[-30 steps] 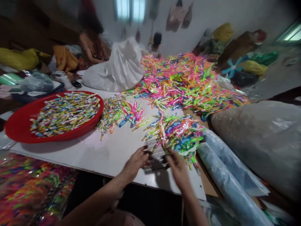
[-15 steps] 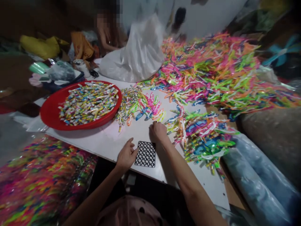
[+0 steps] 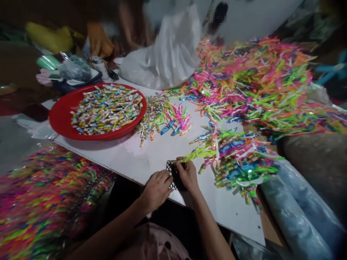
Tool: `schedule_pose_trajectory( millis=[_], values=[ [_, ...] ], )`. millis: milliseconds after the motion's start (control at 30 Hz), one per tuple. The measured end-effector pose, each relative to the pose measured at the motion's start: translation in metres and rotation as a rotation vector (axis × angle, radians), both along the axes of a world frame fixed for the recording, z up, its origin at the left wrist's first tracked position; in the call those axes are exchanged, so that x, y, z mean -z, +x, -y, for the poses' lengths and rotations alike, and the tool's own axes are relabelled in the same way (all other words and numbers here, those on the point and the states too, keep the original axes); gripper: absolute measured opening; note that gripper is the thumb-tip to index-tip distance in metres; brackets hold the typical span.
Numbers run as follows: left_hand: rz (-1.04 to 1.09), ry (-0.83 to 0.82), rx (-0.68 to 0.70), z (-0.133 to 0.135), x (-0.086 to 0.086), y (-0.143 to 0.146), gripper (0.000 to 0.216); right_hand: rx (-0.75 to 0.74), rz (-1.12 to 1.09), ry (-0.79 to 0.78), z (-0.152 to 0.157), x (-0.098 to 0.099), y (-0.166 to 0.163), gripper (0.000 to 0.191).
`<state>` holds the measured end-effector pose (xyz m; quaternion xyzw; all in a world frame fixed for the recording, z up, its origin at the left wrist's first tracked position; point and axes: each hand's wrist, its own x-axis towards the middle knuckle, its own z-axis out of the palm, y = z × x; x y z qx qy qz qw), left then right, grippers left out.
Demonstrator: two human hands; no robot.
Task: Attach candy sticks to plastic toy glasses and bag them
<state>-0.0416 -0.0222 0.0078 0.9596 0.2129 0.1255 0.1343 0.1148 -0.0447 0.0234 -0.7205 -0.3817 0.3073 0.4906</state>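
A black plastic grid with round holes (image 3: 169, 167) lies near the front edge of the white table, largely covered by my hands. My left hand (image 3: 158, 187) rests with its fingers laid over the grid's left side, holding nothing that I can see. My right hand (image 3: 187, 175) is over the grid's right side, thumb and fingers pinched on the end of a yellow-green plastic piece (image 3: 196, 153). That piece stretches right toward a pile of bright toy glasses and small wrapped tubes (image 3: 235, 151). What the right fingertips touch on the grid is partly hidden.
A red basin (image 3: 62, 119) full of small wrapped tubes stands at the left. A large white sack (image 3: 168, 54) and a heap of bright plastic pieces (image 3: 257, 76) fill the back. Clear plastic rolls (image 3: 292, 202) lie at the right; packed bags (image 3: 48, 202) sit lower left.
My right hand has come back toward me onto the grid, with the yellow-green piece in its fingers. My left hand has shifted right, over the grid's left side.
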Motion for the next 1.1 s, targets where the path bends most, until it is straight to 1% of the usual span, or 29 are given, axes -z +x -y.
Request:
schedule_pose_trajectory(
  millis=[33,100,200,267,300,367,433,467,500,533,567,600,633,667,700,733,767,800,867,900,933,967,1000,1033,1100],
  values=[
    [0.006,0.007,0.005,-0.001,0.001,0.0,0.031,-0.019,0.039,0.003,-0.001,0.003,0.001,0.027],
    [0.011,0.029,0.005,-0.002,0.003,-0.001,0.029,-0.092,0.209,-0.032,-0.004,0.003,0.001,0.024],
    [0.031,0.064,0.007,-0.003,0.009,-0.003,0.028,-0.195,0.513,-0.205,-0.011,-0.004,-0.008,0.021],
    [0.073,0.077,0.031,-0.005,0.014,-0.004,0.027,-0.236,0.644,-0.324,-0.02,-0.01,-0.017,0.02],
    [0.094,0.079,0.04,-0.008,0.016,-0.004,0.026,-0.248,0.684,-0.354,-0.024,-0.012,-0.02,0.02],
    [0.109,0.085,0.038,-0.014,0.018,-0.003,0.026,-0.273,0.701,-0.342,-0.029,-0.015,-0.018,0.018],
    [0.094,0.11,0.026,-0.018,0.02,-0.002,0.03,-0.311,0.643,-0.232,-0.021,-0.019,-0.005,0.018],
    [0.088,0.129,0.029,-0.02,0.021,-0.001,0.032,-0.298,0.602,-0.18,-0.012,-0.022,0.006,0.021],
    [0.09,0.148,0.035,-0.02,0.022,-0.001,0.034,-0.246,0.57,-0.16,0.0,-0.026,0.018,0.027],
    [0.097,0.164,0.039,-0.02,0.024,-0.001,0.035,-0.151,0.56,-0.182,0.013,-0.031,0.032,0.034],
    [0.108,0.176,0.04,-0.019,0.024,0.0,0.036,-0.019,0.574,-0.247,0.026,-0.036,0.047,0.039],
    [0.119,0.181,0.034,-0.017,0.025,0.001,0.036,0.115,0.612,-0.351,0.038,-0.041,0.06,0.04],
    [0.126,0.181,0.022,-0.015,0.024,0.001,0.036,0.223,0.655,-0.468,0.048,-0.045,0.073,0.038],
    [0.125,0.176,0.008,-0.014,0.023,0.003,0.035,0.292,0.694,-0.574,0.055,-0.049,0.082,0.034],
    [0.112,0.164,-0.004,-0.013,0.02,0.004,0.034,0.323,0.721,-0.647,0.058,-0.051,0.089,0.031],
    [0.095,0.149,-0.006,-0.012,0.016,0.004,0.033,0.326,0.73,-0.673,0.059,-0.052,0.092,0.029],
    [0.078,0.132,-0.002,-0.012,0.012,0.005,0.032,0.31,0.723,-0.647,0.058,-0.052,0.092,0.027],
    [0.065,0.116,-0.001,-0.012,0.008,0.006,0.031,0.287,0.701,-0.572,0.055,-0.05,0.088,0.026],
    [0.058,0.098,-0.038,-0.014,0.0,0.006,0.03,0.211,0.599,-0.315,0.046,-0.043,0.071,0.025],
    [0.05,0.094,-0.074,-0.016,-0.004,0.006,0.028,0.144,0.517,-0.178,0.04,-0.037,0.06,0.027],
    [0.027,0.095,-0.112,-0.017,-0.007,0.007,0.026,0.066,0.423,-0.068,0.034,-0.031,0.048,0.027],
    [-0.009,0.099,-0.14,-0.018,-0.009,0.007,0.023,-0.004,0.328,0.004,0.029,-0.023,0.037,0.026],
    [-0.053,0.108,-0.149,-0.018,-0.01,0.008,0.021,-0.048,0.235,0.039,0.023,-0.016,0.026,0.025],
    [-0.092,0.12,-0.143,-0.018,-0.011,0.009,0.019,-0.056,0.151,0.048,0.018,-0.008,0.018,0.024],
    [-0.13,0.151,-0.116,-0.018,-0.013,0.012,0.018,-0.003,0.022,0.044,0.009,0.004,0.008,0.024]
  ],
)
